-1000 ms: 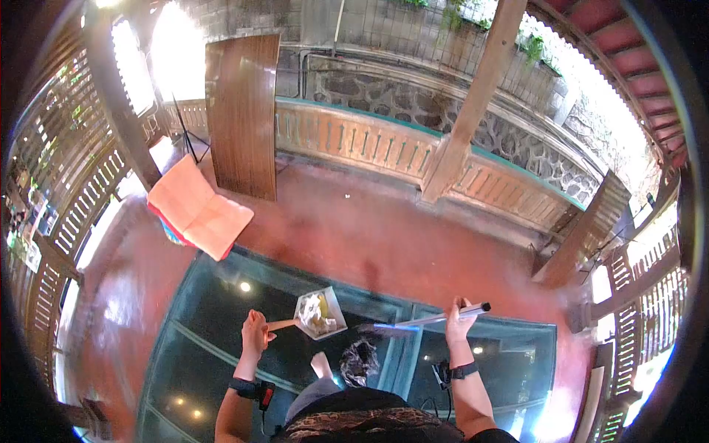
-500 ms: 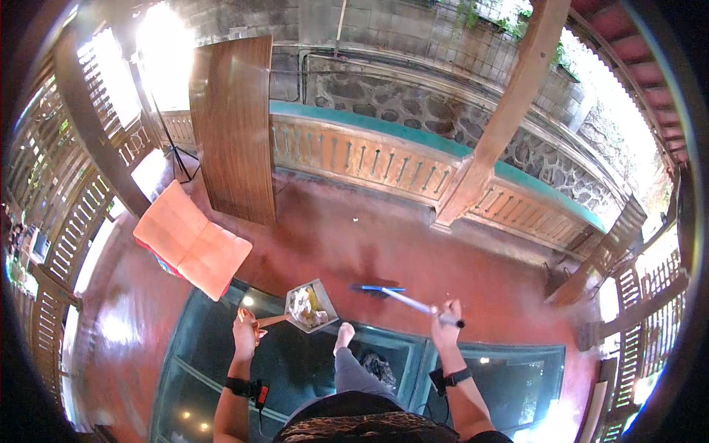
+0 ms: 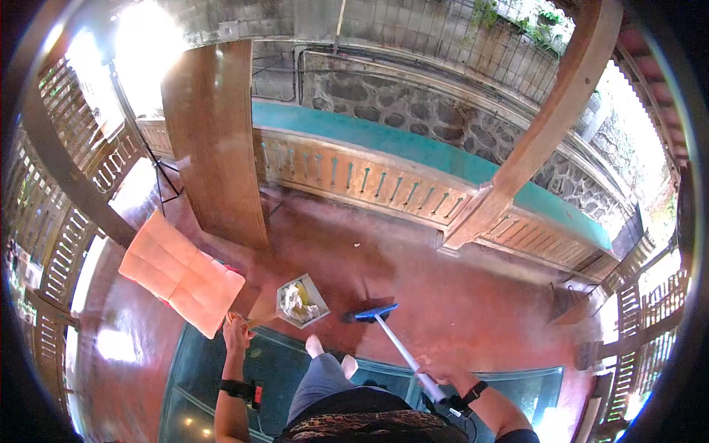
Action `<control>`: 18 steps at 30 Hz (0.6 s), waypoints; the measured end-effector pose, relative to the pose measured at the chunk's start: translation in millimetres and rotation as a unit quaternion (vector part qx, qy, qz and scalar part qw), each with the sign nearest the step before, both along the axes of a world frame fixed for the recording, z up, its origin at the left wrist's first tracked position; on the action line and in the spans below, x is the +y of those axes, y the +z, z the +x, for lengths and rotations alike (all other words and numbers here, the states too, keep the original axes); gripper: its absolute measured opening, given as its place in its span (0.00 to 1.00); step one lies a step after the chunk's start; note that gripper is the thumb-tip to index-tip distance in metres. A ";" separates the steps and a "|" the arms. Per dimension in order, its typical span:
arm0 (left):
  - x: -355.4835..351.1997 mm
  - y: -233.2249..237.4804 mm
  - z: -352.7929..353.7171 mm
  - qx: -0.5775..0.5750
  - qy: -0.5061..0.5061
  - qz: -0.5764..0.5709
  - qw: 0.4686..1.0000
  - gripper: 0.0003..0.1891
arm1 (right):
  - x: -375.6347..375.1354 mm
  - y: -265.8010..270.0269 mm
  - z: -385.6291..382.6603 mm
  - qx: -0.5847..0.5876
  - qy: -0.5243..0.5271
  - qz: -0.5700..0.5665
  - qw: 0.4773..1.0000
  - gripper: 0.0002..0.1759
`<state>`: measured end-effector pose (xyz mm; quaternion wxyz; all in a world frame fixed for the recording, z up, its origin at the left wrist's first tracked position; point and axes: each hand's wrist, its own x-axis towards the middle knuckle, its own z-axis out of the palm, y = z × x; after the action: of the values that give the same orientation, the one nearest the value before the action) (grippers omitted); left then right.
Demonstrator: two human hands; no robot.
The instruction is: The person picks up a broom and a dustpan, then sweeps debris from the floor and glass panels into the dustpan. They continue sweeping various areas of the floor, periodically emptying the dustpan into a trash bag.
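My left hand (image 3: 237, 332) is closed around the handle of a dustpan (image 3: 322, 308), held out in front over the red floor. White crumpled scraps and something yellowish lie inside the pan. My right hand (image 3: 452, 378) is wrapped round the pale shaft of a broom (image 3: 399, 342). Its narrow blue head points away from me, close over the floor to the right of the dustpan. Both wrists carry dark straps. My bare feet show between the two tools.
A chair with an orange cushion (image 3: 181, 272) stands left of the dustpan. Glass panels in a teal frame (image 3: 517, 378) lie around my feet. Beyond are a tall wooden board (image 3: 214, 148), a tripod (image 3: 164, 173), a low balustrade (image 3: 354, 177) and a wooden post (image 3: 543, 133). A small white scrap (image 3: 357, 244) lies on the floor.
The broom has swung, its blue head now tilted and its shaft drawn back towards me with my right hand. A second foot has come into view. The whole view has shifted slightly.
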<state>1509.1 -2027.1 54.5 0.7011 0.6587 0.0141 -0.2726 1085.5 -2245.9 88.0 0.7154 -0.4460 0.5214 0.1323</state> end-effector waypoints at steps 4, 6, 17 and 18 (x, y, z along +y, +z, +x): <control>-31.4 -5.8 32.7 -0.016 -0.048 0.007 0.999 0.03 | -36.1 38.5 24.2 -0.076 -0.070 -0.030 0.994 0.17; -50.3 -7.4 48.1 -0.018 -0.070 0.032 0.997 0.03 | -46.4 40.1 38.7 -0.071 -0.106 -0.015 0.992 0.19; -169.2 -59.5 97.0 -0.018 -0.110 0.101 0.989 0.15 | -175.9 -84.9 180.4 -0.016 -0.067 -0.221 0.973 0.17; -182.2 -59.6 99.4 -0.012 -0.117 0.112 0.987 0.16 | -187.5 -104.4 190.0 0.000 -0.067 -0.242 0.968 0.17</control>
<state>1608.5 -2209.3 -5.2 0.5861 0.7335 -0.0408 -0.3419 1275.4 -2433.4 -16.3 0.5933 -0.5700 0.5666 -0.0457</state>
